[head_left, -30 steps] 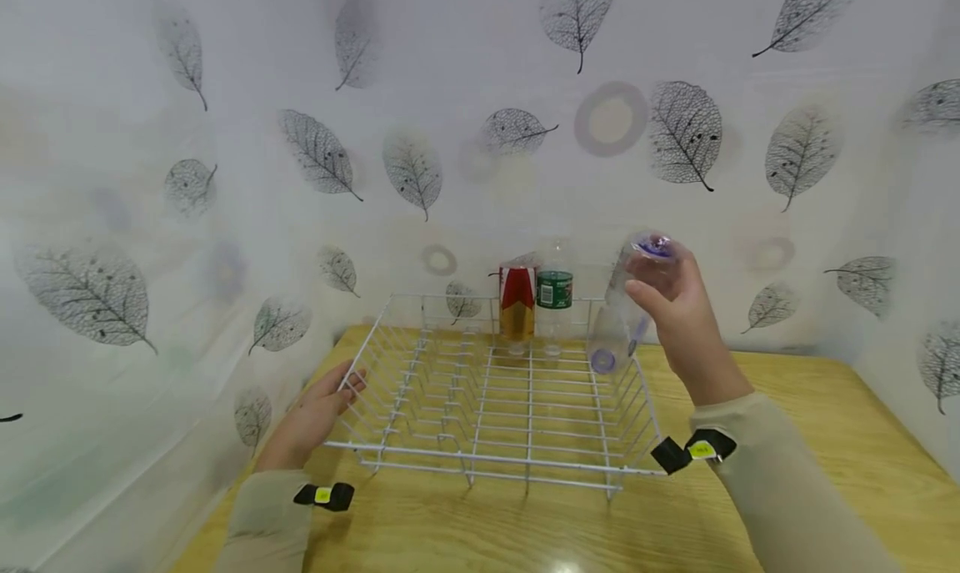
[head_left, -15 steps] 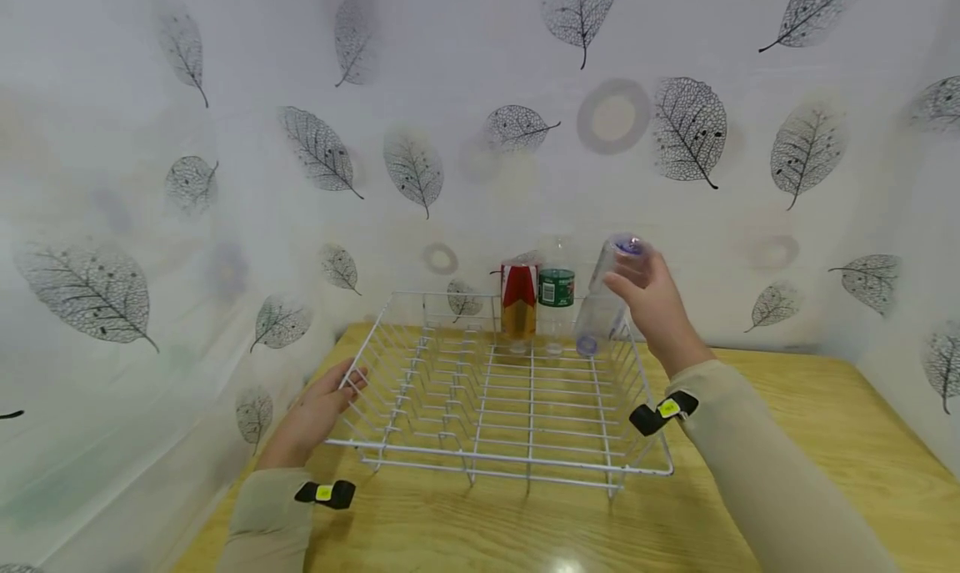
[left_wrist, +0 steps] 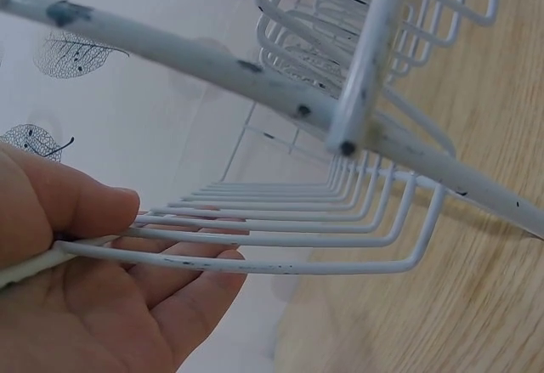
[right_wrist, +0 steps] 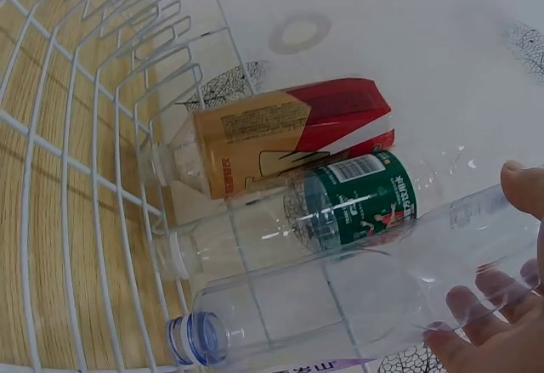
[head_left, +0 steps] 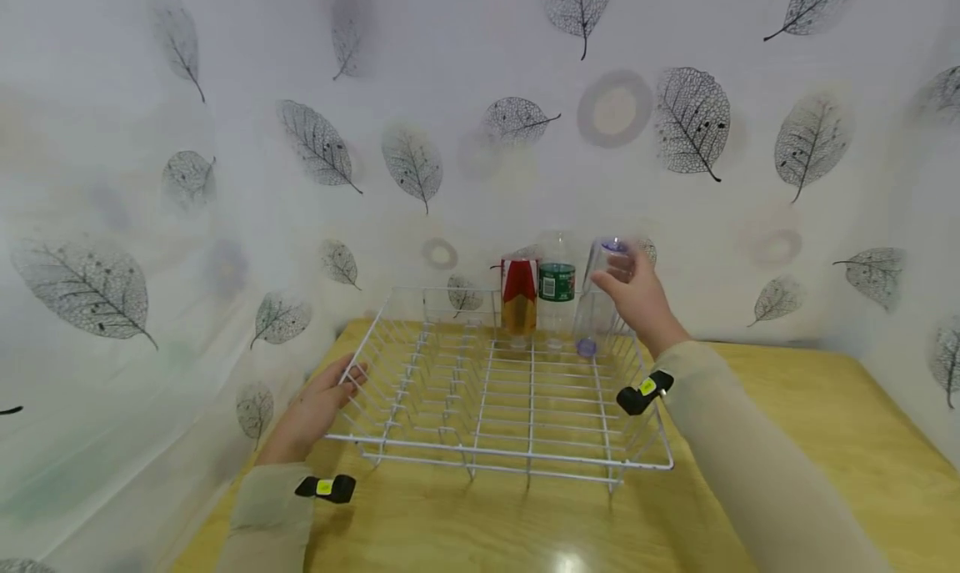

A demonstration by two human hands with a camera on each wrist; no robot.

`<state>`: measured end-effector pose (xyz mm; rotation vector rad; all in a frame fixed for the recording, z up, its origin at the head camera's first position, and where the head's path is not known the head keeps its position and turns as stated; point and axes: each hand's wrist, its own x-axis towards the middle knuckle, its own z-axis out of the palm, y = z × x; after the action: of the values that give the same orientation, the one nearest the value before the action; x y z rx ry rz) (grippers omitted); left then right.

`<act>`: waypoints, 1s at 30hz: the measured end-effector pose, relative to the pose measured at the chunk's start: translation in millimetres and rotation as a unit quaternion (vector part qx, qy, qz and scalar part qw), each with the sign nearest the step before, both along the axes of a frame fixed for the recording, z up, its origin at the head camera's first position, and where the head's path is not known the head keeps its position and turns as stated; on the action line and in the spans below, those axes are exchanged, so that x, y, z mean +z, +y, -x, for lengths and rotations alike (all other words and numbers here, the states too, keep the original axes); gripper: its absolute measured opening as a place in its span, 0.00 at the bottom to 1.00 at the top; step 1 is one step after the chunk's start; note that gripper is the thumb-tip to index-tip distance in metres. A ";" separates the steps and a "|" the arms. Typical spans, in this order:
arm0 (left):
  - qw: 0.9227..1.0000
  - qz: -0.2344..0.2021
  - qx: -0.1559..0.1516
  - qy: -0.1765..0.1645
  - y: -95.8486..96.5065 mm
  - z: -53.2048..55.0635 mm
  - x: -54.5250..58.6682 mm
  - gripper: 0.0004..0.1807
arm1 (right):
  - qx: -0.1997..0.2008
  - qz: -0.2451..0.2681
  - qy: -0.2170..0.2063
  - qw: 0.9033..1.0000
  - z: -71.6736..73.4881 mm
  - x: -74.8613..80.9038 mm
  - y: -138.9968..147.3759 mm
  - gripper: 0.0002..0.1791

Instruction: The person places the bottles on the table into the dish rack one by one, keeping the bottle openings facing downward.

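Observation:
My right hand [head_left: 637, 294] holds a clear plastic bottle [right_wrist: 340, 296] near its base, fingers curled round one side and thumb on the other. The bottle is upside down, slightly tilted, its blue-ringed neck down at the back right of a white wire dish rack [head_left: 502, 452]. Beside it stand an upside-down clear bottle with a green label [head_left: 557, 283] and an upside-down bottle with a red and gold label [head_left: 518, 298]. My left hand [head_left: 322, 406] grips the rack's left side; in the left wrist view the thumb [left_wrist: 93, 203] lies over the rim wire, fingers behind the wires.
The rack stands on a light wooden table [head_left: 795, 439]. White sheeting with a leaf print [head_left: 480, 173] hangs behind the table and along its left and right sides. Rows of wire dividers [head_left: 450, 389] rise inside the left half of the rack.
My right hand has brought the clear bottle leftward, close beside the green-labelled one, and it is now more upright. The left hand stays on the rack.

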<state>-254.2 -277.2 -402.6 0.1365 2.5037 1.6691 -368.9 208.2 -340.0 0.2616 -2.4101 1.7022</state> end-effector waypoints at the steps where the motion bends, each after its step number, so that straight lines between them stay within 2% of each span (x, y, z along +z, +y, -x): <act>1: 1.000 -0.003 -0.002 0.004 0.5 1.1 0.8 0.32 | 0.000 -0.003 -0.001 1.000 0.3 1.2 0.5 0.47; 9: 1.000 -0.004 -0.003 0.004 0.9 3.7 1.1 0.32 | 0.004 -0.022 -0.021 1.000 6.1 2.5 4.2 0.50; 20: 1.000 0.003 0.006 0.004 0.6 -1.5 -4.3 0.32 | 0.009 -0.049 -0.030 0.998 23.6 0.9 -4.2 0.50; 30: 0.999 0.026 0.018 0.009 0.7 -3.6 -0.9 0.32 | 0.012 -0.080 -0.055 0.995 23.7 -0.4 -7.8 0.52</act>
<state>-250.6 -276.6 -403.5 0.1021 2.5746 1.6212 -392.6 200.4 -340.4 0.2241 -2.6384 1.5730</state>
